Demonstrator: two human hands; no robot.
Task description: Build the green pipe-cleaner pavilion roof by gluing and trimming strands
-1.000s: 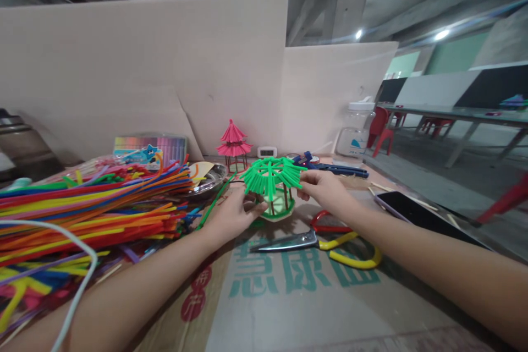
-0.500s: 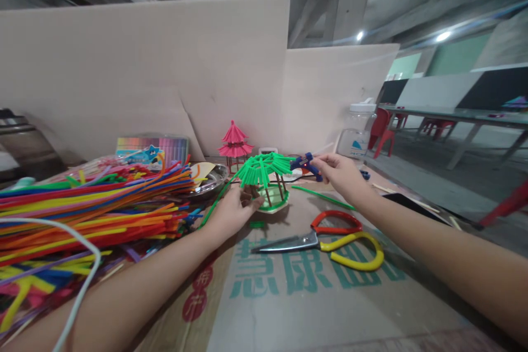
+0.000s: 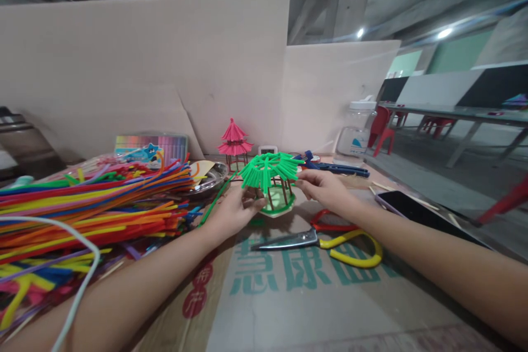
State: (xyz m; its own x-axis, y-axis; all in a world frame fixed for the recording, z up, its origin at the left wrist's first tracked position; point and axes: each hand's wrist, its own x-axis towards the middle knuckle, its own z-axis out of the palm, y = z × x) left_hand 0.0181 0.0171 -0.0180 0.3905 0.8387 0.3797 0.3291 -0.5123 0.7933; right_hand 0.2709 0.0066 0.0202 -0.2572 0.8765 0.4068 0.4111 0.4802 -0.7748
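A small model pavilion has a bright green pipe-cleaner roof, thin brown posts and a green-rimmed base. My left hand grips it low on its left side, fingertips partly hidden behind the posts. At the right eave, the closed fingers of my right hand hold the same model; the exact contact is hard to see. Just behind lies a blue glue gun, out of both hands. Scissors with red and yellow handles rest on the cardboard in front.
Bundles of colourful pipe cleaners fill the left, crossed by a white cable. Behind stand a pink model pavilion, a metal bowl and a clear plastic jar. Blue-handled pliers and a phone lie right.
My right hand has let go of the glue gun, which now lies behind the model, and has come down-left to the green roof's edge. The model is turned slightly; my left hand still holds it.
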